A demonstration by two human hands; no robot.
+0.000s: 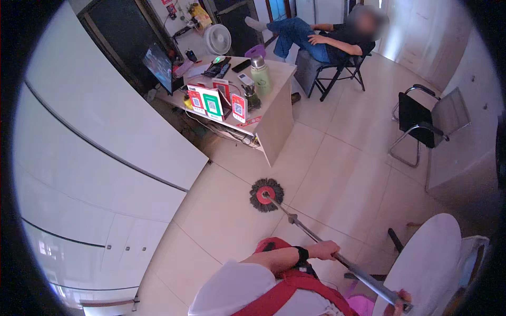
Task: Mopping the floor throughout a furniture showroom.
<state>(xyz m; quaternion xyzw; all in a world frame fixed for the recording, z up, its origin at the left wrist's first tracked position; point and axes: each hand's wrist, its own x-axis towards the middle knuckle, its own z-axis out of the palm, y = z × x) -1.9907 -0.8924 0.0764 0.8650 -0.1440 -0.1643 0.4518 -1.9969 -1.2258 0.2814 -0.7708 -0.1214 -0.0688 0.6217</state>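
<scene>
A round-headed mop (310,233) slants across the floor, its head at the far end and its handle end near my body at the lower right. Dark grey strands ring the red disc of the mop head (266,195), which lies on the tiles. My left hand (325,250), with a black band at the wrist, is wrapped around the middle of the metal handle. Near the handle's top end my right hand (401,303) grips it, partly cut off by the lower part of the view.
A desk (276,130) holds a monitor, a green flask and several code signs. Behind it a person (336,43) sits on a folding chair. A black armchair (419,118) stands at right, a white round table (427,252) nearer me. White cabinets (99,158) line the left.
</scene>
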